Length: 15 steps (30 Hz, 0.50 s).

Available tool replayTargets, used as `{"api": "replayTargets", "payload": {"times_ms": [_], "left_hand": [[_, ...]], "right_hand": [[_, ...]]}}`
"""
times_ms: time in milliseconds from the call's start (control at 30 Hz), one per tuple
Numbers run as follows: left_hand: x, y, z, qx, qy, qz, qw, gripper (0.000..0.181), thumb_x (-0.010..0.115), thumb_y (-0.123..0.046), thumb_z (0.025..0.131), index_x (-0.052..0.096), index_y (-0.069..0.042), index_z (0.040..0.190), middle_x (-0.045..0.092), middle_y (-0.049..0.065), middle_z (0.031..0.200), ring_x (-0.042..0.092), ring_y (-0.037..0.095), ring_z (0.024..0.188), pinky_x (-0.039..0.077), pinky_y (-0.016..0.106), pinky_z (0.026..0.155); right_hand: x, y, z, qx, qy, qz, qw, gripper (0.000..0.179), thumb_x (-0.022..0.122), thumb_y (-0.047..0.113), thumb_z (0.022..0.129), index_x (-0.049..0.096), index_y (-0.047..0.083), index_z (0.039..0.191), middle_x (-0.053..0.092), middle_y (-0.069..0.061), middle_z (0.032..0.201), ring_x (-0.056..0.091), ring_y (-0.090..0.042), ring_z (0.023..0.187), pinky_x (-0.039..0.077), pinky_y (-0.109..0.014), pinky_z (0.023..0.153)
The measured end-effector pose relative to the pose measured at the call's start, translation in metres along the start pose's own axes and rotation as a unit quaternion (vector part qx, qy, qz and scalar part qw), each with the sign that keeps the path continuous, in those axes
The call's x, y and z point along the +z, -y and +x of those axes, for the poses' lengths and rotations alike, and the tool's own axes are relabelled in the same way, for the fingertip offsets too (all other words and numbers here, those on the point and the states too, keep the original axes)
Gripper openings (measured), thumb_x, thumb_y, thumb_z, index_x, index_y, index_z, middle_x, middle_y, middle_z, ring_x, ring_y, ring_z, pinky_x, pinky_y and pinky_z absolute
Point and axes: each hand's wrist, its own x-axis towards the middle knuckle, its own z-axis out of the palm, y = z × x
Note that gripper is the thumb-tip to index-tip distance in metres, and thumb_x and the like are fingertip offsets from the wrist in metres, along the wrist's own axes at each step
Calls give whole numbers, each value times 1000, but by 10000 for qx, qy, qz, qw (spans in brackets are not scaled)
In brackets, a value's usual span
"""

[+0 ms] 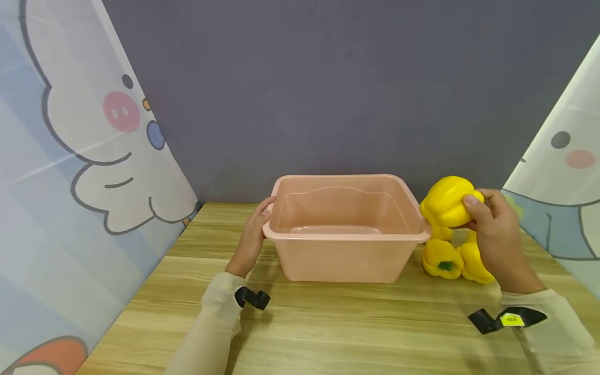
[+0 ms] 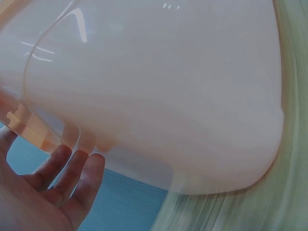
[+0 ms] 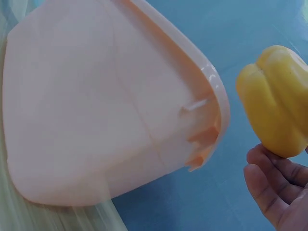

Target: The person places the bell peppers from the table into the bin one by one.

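A pink plastic basin [image 1: 339, 258] stands upright on the table. At its left rim, my left hand [image 1: 253, 234] holds the edge, with the thumb over the rim; the left wrist view shows other fingertips [image 2: 94, 166] touching the outer wall. My right hand [image 1: 499, 234] holds up a yellow bell pepper [image 1: 445, 200] just beyond the basin's right rim, the thumb pressed on its near side. From the right wrist view, this pepper [image 3: 276, 106] is apart from the basin [image 3: 72, 110]. Below it more yellow bell peppers [image 1: 440, 259] lie on the table, partly hidden by the right hand.
The wood-grain table [image 1: 328, 328] ends at a dark grey back panel [image 1: 328, 94]. Cartoon-printed panels flank it, one at the left [image 1: 94, 172] and one at the right [image 1: 572, 182]. A black strap mount [image 1: 252, 298] sits on each wrist.
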Motion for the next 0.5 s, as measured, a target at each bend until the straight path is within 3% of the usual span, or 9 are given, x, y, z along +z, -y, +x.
{"api": "replayTargets", "payload": {"times_ms": [133,267,400,500], "left_hand": [[1,1,1,-40,-5,-22,10000,50,39,-37,105,42,-19,152,49,19,142,59,26,105,50,34,82],[2,1,2,-24,5,-31,10000,50,39,-38,106,43,-19,152,50,18,141,59,26,103,51,33,80],[2,0,2,14,4,-55,10000,50,39,-38,106,43,-19,152,50,17,142,59,25,103,51,32,80],[0,-1,1,25,-43,-72,10000,49,38,-36,106,43,-18,152,50,19,140,58,32,105,50,32,79]], "right_hand": [[3,3,5,34,134,426,9990,9,51,14,105,54,10,112,56,-7,101,64,-9,76,53,-16,69],[4,6,8,115,225,501,9984,10,52,15,105,54,10,113,57,-6,102,65,-9,75,53,-16,69],[7,8,13,371,458,180,9981,11,52,19,105,52,12,113,56,-4,105,64,-8,78,53,-15,70],[10,9,18,546,730,-152,9957,13,51,23,106,50,13,114,56,-2,107,64,-8,81,53,-15,71]]}}
